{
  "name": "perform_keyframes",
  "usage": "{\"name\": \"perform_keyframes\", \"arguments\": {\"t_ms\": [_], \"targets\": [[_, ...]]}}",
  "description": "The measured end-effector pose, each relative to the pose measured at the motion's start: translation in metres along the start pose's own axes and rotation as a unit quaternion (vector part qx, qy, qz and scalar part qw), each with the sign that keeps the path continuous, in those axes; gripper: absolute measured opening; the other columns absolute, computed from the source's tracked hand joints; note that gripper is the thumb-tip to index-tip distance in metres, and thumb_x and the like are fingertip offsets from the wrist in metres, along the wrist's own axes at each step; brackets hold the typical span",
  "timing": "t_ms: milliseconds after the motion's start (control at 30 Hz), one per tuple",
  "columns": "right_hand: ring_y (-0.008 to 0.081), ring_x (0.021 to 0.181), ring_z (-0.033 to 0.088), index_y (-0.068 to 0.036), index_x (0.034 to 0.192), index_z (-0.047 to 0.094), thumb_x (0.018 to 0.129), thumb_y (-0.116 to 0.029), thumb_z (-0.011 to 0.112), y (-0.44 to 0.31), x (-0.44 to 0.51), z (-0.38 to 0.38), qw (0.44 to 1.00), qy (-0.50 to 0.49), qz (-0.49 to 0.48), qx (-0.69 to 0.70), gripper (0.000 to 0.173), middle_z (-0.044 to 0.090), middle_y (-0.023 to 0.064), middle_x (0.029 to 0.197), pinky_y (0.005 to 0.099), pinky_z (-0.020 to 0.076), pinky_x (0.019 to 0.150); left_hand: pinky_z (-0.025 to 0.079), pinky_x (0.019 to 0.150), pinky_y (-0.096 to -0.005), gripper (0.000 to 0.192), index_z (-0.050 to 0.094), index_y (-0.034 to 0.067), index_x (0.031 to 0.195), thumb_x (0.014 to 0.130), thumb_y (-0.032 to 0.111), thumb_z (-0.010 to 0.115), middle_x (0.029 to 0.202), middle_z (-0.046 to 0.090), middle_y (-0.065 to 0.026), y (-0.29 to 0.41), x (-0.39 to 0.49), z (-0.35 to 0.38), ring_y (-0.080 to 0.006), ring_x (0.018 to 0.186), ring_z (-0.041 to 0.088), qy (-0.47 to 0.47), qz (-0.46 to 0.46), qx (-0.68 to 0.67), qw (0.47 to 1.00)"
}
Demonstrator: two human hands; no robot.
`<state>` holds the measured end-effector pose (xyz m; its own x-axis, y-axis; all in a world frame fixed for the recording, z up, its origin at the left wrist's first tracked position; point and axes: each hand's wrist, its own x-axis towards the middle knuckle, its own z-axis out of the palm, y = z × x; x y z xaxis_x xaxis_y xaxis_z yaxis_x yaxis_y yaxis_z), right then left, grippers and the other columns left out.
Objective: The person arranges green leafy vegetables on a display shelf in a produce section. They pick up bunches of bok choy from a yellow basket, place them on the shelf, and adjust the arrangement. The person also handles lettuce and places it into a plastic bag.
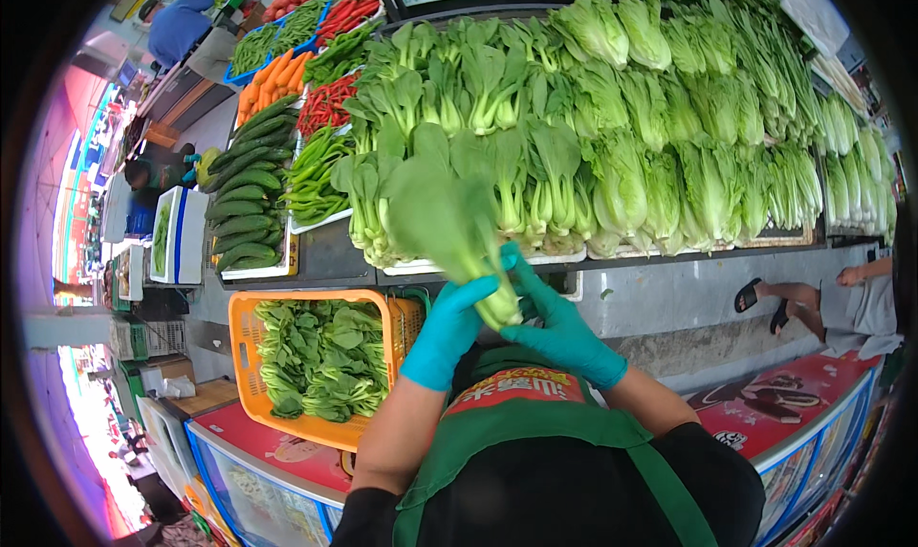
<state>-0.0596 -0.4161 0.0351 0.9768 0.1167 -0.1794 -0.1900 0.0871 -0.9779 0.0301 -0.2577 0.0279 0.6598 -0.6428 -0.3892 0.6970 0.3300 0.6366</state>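
A head of bok choy (pixel 498 304) is held in front of my chest, its leaves pointing up and away, blurred. My left hand (pixel 453 325), in a teal glove, grips its stalks from the left. My right hand (pixel 570 332), gloved alike, has its thumb at the root end and its fingers along the right side of the stalks. Just beyond my hands, rows of bok choy (pixel 495 91) stand on the sloping display. An orange plastic basket (pixel 308 432) at my left holds leafy greens (pixel 323 357).
Lettuce (pixel 620 185) fills the display further right. Cucumbers (pixel 247 195), carrots (pixel 276 77) and green peppers (pixel 315 177) lie to the left. Chest freezers (pixel 258 475) stand behind me. One person's legs (pixel 789 307) show at right; a person in blue (pixel 179 30) is at upper left.
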Motion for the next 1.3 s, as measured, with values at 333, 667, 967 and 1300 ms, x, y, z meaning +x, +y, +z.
{"name": "perform_keyframes", "arguments": {"t_ms": [333,667,967,1300], "targets": [[0.0148,0.092,0.061,-0.004,0.149,0.024,0.088,-0.009,0.065,-0.007,0.1,0.003,0.927,0.301,-0.134,-0.18,0.073,0.055,0.0183,0.123,0.0285,0.0515,0.078,0.036,0.106,-0.0399,0.062,0.042,0.004,0.139,0.084,0.015,0.069,0.141,0.042,-0.017,0.051,0.044,-0.029,-0.0313,0.13,0.042,0.121,0.364,0.501,0.775],[0.0408,0.086,0.062,0.012,0.139,0.027,0.084,-0.033,0.063,0.028,0.157,0.03,0.862,0.186,-0.021,-0.471,0.08,0.058,0.0285,0.106,0.0463,0.0522,0.069,0.028,0.11,-0.0518,0.071,0.045,0.012,0.139,0.073,0.007,0.07,0.146,0.039,-0.0128,0.084,0.067,-0.109,-0.0395,0.135,0.034,-0.029,0.288,0.814,0.503],[0.0404,0.08,0.064,0.007,0.144,0.021,0.082,-0.039,0.063,0.058,0.169,0.027,0.886,0.192,0.06,-0.418,0.087,0.062,0.0245,0.104,0.0483,0.0508,0.063,0.046,0.096,-0.0443,0.048,0.056,0.006,0.129,0.081,0.004,0.064,0.131,0.054,-0.0168,0.125,0.087,-0.106,-0.0347,0.121,0.051,-0.085,0.194,0.691,0.691],[0.0392,0.081,0.064,0.004,0.128,0.044,0.077,-0.032,0.065,0.074,0.164,0.029,0.859,0.261,-0.083,-0.432,0.066,0.064,0.0227,0.095,0.0474,0.0505,0.069,0.041,0.103,-0.0427,0.045,0.047,0.003,0.137,0.093,0.011,0.054,0.142,0.045,-0.0183,0.108,0.215,-0.102,-0.0319,0.129,0.046,-0.113,0.174,0.794,0.571]]}}
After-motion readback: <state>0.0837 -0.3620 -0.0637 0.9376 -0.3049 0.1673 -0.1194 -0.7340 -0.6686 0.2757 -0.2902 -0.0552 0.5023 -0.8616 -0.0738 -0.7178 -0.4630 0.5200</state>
